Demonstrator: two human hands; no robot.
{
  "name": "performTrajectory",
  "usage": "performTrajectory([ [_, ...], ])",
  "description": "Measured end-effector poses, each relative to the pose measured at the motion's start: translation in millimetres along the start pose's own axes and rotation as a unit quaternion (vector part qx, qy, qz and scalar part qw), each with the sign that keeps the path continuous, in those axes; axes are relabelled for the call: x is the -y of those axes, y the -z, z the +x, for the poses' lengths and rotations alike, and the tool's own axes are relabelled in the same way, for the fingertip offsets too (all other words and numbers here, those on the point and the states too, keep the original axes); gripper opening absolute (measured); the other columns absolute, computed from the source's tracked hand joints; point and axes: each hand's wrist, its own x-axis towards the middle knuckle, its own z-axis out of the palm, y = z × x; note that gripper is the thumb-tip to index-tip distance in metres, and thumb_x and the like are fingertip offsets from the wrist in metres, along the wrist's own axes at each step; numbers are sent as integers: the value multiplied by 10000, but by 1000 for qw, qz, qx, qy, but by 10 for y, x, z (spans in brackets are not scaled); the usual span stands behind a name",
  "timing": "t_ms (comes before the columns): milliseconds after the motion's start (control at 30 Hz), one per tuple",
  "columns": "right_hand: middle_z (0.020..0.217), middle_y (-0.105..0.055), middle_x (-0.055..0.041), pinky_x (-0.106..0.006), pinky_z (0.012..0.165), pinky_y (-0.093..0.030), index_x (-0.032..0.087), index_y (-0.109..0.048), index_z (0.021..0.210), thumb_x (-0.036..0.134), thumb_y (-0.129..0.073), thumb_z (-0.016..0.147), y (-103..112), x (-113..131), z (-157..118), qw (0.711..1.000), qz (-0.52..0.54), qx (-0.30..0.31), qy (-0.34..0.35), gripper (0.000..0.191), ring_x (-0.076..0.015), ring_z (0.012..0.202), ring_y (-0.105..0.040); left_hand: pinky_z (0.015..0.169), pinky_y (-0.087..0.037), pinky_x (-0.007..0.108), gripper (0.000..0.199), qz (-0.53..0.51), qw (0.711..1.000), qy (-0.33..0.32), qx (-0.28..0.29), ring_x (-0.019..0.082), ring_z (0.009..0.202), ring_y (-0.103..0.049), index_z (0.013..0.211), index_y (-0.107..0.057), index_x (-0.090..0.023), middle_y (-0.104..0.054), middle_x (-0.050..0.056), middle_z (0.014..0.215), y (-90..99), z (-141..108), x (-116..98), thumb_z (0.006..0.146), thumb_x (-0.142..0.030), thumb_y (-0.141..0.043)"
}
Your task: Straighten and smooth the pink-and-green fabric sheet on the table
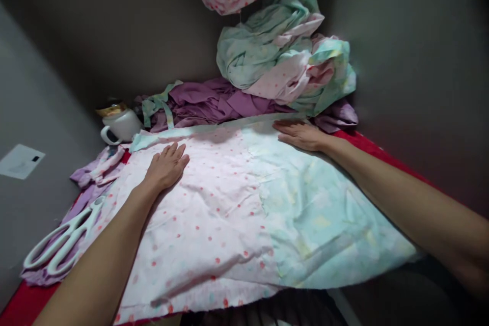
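Pink-dotted and mint-green fabric sheet (229,188), under flat-fingered, ungrasping left hand (167,165) and right hand (300,135), likely to slip off near edge of red-covered table (28,298) if dragged.

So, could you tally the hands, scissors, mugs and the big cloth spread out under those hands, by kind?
Hands: 2, the left hand and the right hand, both resting on the cloth
Pink-and-green cloth: 1
White-handled scissors: 1 pair
White mug: 1
Total: 5
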Motion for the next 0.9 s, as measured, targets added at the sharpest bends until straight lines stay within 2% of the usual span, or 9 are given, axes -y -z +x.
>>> performTrajectory([
  [100,1365,-457,-162,-428,1024,-315,101,-532,1274,404,-353,913,140,165,-152,996,13,-81,-21,504,-290,1240,-425,1098,-194,502,559,3,1000,9,-3,260,1399,-156,1444,-243,-193,-180,90,1528,2,-1,-8,942,-423,-153],
  [200,1235,-551,-126,-360,911,-415,164,-607,1121,417,-413,882,319,799,-628,987,43,-149,40,399,-244,1088,-534,1099,-189,504,558,-5,1000,5,1,259,1399,-157,1444,-242,-194,-182,90,1528,5,-10,-21,942,-423,-157],
  [233,1141,-598,-103,-337,868,-432,203,-616,1072,435,-433,882,364,1065,-849,982,80,-145,90,352,-221,1019,-562,1099,-186,506,559,-10,1000,4,1,258,1400,-156,1444,-241,-197,-178,90,1529,7,-13,-25,942,-426,-158],
  [333,901,-639,-62,-307,708,-455,246,-620,928,425,-529,858,361,1756,-1505,953,119,-66,269,213,-183,798,-573,1094,-191,513,554,-16,1000,7,0,262,1398,-162,1441,-248,-198,-176,98,1528,11,-17,-32,942,-425,-171],
  [367,853,-639,-51,-312,665,-452,247,-619,923,386,-555,852,308,1902,-1668,949,102,-46,295,169,-180,743,-559,1092,-191,515,550,-16,1000,8,-1,263,1397,-163,1439,-252,-197,-176,100,1528,12,-18,-34,942,-421,-177],
  [400,815,-637,-46,-320,637,-445,250,-616,909,324,-549,858,236,1998,-1785,954,89,-59,280,112,-179,710,-548,1092,-190,515,547,-16,1000,8,-1,264,1398,-162,1438,-255,-199,-177,100,1528,12,-19,-36,942,-418,-182],
  [467,794,-638,-50,-335,610,-435,244,-613,897,251,-515,865,74,2060,-1890,962,75,-85,250,103,-183,682,-535,1094,-181,514,543,-18,1000,8,0,262,1399,-156,1439,-251,-205,-175,95,1529,12,-23,-40,944,-418,-186],
  [567,752,-633,-56,-334,571,-413,240,-609,890,169,-446,860,-75,1986,-1856,960,79,-119,239,181,-183,644,-526,1100,-171,501,545,-21,1000,8,2,259,1402,-147,1443,-239,-211,-170,88,1531,11,-29,-43,944,-425,-186],
  [900,699,-608,-15,-259,550,-379,201,-556,736,132,-423,910,-2,1825,-1857,943,168,-122,261,229,-123,612,-516,1095,-190,510,556,-14,1000,7,2,266,1397,-163,1441,-247,-199,-180,98,1528,17,-29,-42,941,-431,-174],
])
